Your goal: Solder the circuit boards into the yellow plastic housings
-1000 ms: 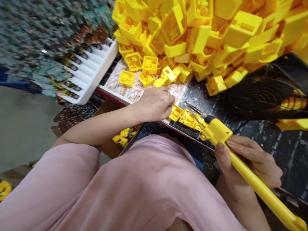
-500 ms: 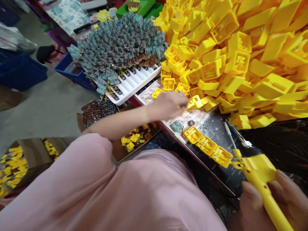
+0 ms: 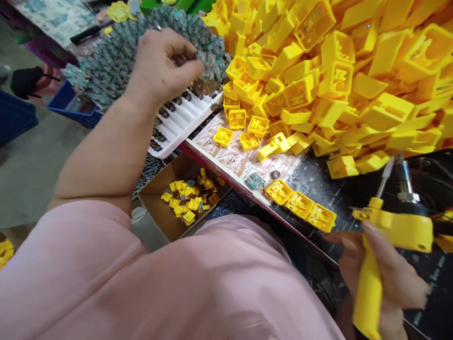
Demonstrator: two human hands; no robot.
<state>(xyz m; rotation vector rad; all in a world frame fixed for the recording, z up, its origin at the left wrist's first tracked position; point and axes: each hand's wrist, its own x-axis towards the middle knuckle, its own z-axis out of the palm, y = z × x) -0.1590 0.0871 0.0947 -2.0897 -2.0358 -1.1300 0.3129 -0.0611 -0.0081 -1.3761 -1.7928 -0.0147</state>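
Note:
My left hand (image 3: 161,63) is raised over the pile of small grey-green circuit boards (image 3: 113,61) and pinches one small circuit board (image 3: 208,63) between thumb and fingers. My right hand (image 3: 382,278) is wrapped round the handle of a yellow soldering iron (image 3: 385,236), whose metal tip points up and away at the lower right. Three yellow plastic housings (image 3: 300,205) lie in a row at the bench edge between the hands. A loose small board (image 3: 255,181) and a dark ring (image 3: 275,174) rest beside them.
A big heap of yellow plastic housings (image 3: 336,71) fills the upper right. A white foam tray (image 3: 184,120) lies under the board pile. A cardboard box (image 3: 155,212) with small yellow parts sits below the bench. A black fan grille (image 3: 424,184) is at the right.
My left hand left the yellow housings on the bench, rose to the board pile at the upper left and pinched a small board. The soldering iron swung upright in my right hand.

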